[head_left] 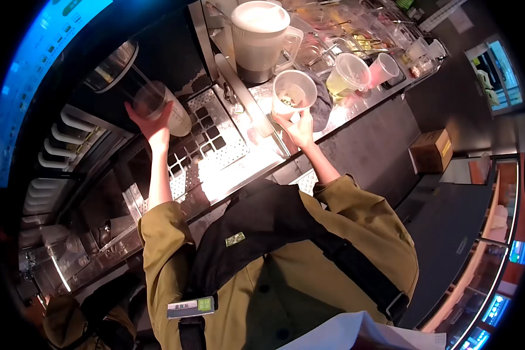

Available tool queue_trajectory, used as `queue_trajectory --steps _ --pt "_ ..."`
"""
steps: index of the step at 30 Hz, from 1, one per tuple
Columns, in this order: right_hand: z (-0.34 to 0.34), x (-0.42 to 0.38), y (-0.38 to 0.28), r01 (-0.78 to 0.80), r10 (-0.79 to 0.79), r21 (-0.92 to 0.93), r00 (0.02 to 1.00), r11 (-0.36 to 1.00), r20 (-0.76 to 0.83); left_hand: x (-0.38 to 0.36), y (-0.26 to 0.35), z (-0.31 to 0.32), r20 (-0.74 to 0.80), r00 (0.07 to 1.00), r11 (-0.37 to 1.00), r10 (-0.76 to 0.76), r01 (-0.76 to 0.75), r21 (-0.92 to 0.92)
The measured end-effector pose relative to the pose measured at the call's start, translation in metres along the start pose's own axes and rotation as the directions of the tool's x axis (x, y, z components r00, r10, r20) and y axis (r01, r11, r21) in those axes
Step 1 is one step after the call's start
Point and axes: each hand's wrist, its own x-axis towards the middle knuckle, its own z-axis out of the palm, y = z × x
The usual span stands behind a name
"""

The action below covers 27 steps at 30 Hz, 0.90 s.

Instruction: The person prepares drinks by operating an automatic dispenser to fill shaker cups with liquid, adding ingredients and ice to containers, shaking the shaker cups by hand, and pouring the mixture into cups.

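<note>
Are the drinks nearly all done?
Partly, I think. A greenish cup and a pink cup already have something inside. The left hand holds a tall marked cup, the right hand a see-through cup that doesn't look full, so filling that one is probably what's left.

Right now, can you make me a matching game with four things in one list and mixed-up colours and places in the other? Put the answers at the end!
Things:
1. cardboard box
2. tall cup with measuring marks
3. smallish cup in the row on the counter's edge, next to the yellow-green one
4. cup with dark printing

Colours and places:
A. in the right hand
B. pink
C. brown
D. in the left hand

Right pairs: 1-C, 2-D, 3-B, 4-A
</note>
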Motion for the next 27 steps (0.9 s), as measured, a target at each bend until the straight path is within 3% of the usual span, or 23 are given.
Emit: queue_trajectory --steps 3,6,7,9,13,16,17,18,19,20,21,22,24,27 --pt "-0.003 -0.001 -0.002 0.009 -0.009 0.0 1.0 1.0 -0.002 -0.004 0.008 0.003 -0.045 0.999 0.993 -0.006 0.011 0.119" --pt "-0.003 0.004 0.006 0.006 -0.009 -0.033 0.996 0.999 -0.092 -0.002 0.0 0.002 -0.034 0.999 0.995 0.042 -0.039 0.096" --pt "-0.006 0.005 -0.004 -0.065 0.068 0.053 0.996 0.996 -0.055 -0.002 0.002 0.0 -0.028 0.999 0.999 0.017 -0.016 0.05" --pt "-0.003 0.005 0.019 -0.08 0.082 0.048 0.996 0.996 -0.025 -0.004 0.007 0.001 -0.008 0.999 0.998 -0.031 0.031 -0.048" --pt "0.0 0.013 0.034 -0.048 0.048 0.081 0.999 0.996 0.003 -0.001 0.003 0.003 -0.038 0.999 0.987 0.012 -0.006 0.16" --pt "-0.024 0.014 0.025 0.281 -0.281 -0.344 0.958 0.896 0.052 -0.002 0.004 0.0 -0.036 0.999 0.99 -0.004 0.009 0.144" --pt "-0.038 0.011 0.06 0.225 -0.242 -0.333 0.97 0.916 -0.009 -0.002 -0.005 0.0 -0.034 0.999 0.995 0.024 -0.02 0.097" --pt "-0.054 0.013 0.052 0.047 -0.081 -0.141 0.966 0.989 -0.244 -0.001 -0.01 0.0 -0.037 0.998 0.998 0.05 -0.048 0.049" --pt "-0.073 0.025 0.028 -0.053 0.088 0.084 0.867 0.995 -0.491 -0.002 -0.009 0.0 -0.034 0.999 0.998 0.033 -0.031 0.051" --pt "-0.093 0.046 0.046 -0.103 0.163 0.133 0.77 0.986 -0.617 -0.004 -0.006 0.0 -0.046 0.999 0.997 0.01 -0.006 0.082" --pt "-0.113 0.07 0.054 -0.267 0.379 0.279 0.763 0.922 -0.524 -0.005 -0.003 0.0 -0.054 0.998 0.993 -0.012 0.018 0.115" --pt "-0.133 0.091 0.063 -0.434 0.5 0.248 0.774 0.866 -0.389 -0.004 0.002 0.001 -0.06 0.998 0.989 -0.029 0.037 0.145" --pt "-0.132 0.113 0.058 -0.43 0.653 0.541 0.682 0.723 -0.33 -0.004 -0.004 -0.002 -0.062 0.998 0.98 -0.028 0.04 0.197" --pt "-0.135 0.096 0.063 -0.282 0.475 0.467 0.798 0.838 -0.37 0.0 -0.022 -0.007 -0.04 0.998 0.987 0.048 -0.041 0.157"
